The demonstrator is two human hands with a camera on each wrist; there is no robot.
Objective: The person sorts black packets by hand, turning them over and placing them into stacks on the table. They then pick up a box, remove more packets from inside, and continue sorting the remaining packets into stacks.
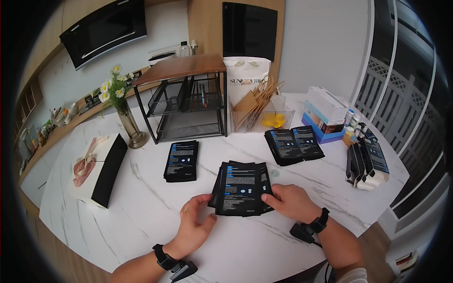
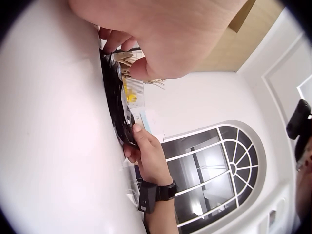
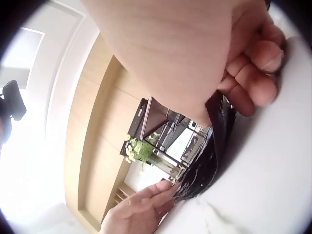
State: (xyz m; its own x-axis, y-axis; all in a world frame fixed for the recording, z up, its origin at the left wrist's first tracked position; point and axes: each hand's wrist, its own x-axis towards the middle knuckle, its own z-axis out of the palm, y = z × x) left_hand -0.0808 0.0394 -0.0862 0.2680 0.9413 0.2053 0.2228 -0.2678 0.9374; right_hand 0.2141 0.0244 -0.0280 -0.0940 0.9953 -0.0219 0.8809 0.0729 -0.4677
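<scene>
A loose, uneven pile of black printed packets (image 1: 241,189) lies on the white marbled table between the hands. At its left edge the left hand (image 1: 194,224) touches the packets with its fingertips, fingers extended and thumb apart. The right hand (image 1: 293,202) grips the pile's right side, thumb on top and fingers beneath, as the left wrist view also shows at the packets' edge (image 2: 117,97). In the right wrist view the packets (image 3: 207,156) bend slightly between both hands. A neater stack (image 1: 181,161) lies behind to the left, and two stacks side by side (image 1: 294,144) lie behind to the right.
A white box with a pink ribbon (image 1: 94,170) and a flower vase (image 1: 128,123) stand left. Behind are a wood-topped mesh rack (image 1: 181,66) and a clear bin (image 1: 259,121). On the right are a blue box (image 1: 325,134), bottles (image 1: 349,115) and black-and-white packages (image 1: 367,162).
</scene>
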